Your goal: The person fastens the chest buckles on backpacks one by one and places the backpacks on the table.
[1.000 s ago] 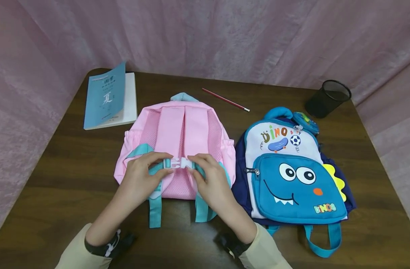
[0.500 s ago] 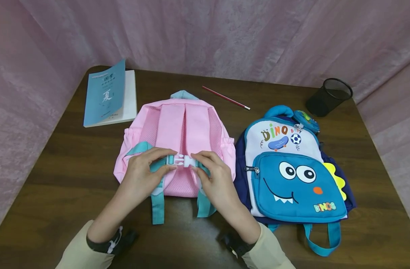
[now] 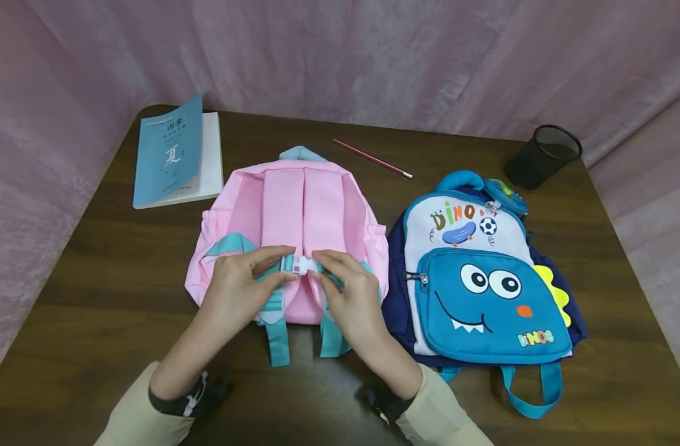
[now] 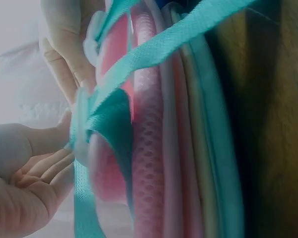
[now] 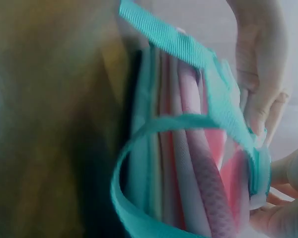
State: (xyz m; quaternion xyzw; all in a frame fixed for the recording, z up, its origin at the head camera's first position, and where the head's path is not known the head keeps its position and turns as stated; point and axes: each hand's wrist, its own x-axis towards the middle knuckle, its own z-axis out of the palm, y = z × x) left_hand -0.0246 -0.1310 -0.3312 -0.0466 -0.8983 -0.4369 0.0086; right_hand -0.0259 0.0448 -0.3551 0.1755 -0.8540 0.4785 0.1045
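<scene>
A pink backpack (image 3: 281, 204) lies on the table with its straps facing up and turquoise webbing (image 3: 278, 344) hanging off its near edge. Across its middle is a white side-release buckle (image 3: 303, 265). My left hand (image 3: 236, 288) pinches the buckle's left half and its webbing between thumb and fingers. On the other side, my right hand (image 3: 351, 294) pinches the right half. The two halves meet, with part of the pronged piece still visible between the fingertips. Both wrist views show the turquoise strap (image 4: 159, 54) and bag edge from close up.
A blue dinosaur backpack (image 3: 487, 297) lies right beside the pink one. Farther back on the wooden table (image 3: 94, 297) are a blue-covered book (image 3: 169, 152) with its cover lifted, a red pencil (image 3: 371, 158) and a black mesh pen holder (image 3: 543, 157).
The buckle halves have come closer together, and less of the prongs shows between them. The left webbing tail has swung to the right. Both hands keep their pinch.
</scene>
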